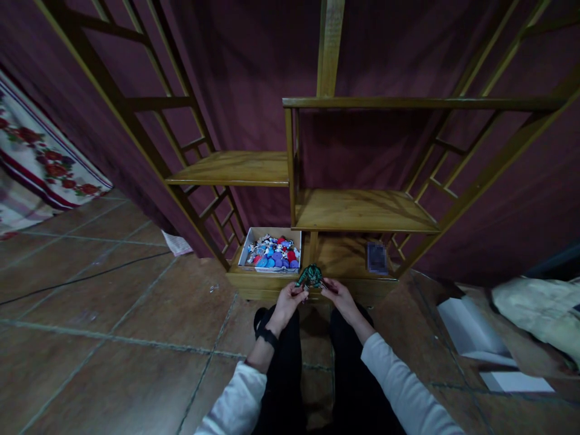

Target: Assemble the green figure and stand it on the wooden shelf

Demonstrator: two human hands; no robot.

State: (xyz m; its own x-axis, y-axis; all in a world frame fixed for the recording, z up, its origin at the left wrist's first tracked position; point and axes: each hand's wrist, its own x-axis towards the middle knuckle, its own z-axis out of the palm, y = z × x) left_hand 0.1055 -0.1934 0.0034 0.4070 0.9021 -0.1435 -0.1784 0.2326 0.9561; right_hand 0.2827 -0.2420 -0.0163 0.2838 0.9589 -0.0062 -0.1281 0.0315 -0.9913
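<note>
Both of my hands hold a small dark green and black figure-like object [311, 275] in front of the shelf's bottom board; its exact kind is too small to make out. My left hand [290, 300], with a dark band on the wrist, pinches its left side. On its right side, the fingers of my right hand [339, 296] are closed on it. Just behind and to the left, an open cardboard box [248, 266] sits on the bottom board, filled with many small red, blue, purple and white pieces.
A wooden shelf unit [367, 208] stands against a maroon curtain [244, 72]. On its bottom board at right lies a dark, blurred rectangular item [377, 258]. White sheets [473, 329] and a pale cloth bundle [539, 311] lie on the right floor. A black cable [86, 276] crosses the tiles at left.
</note>
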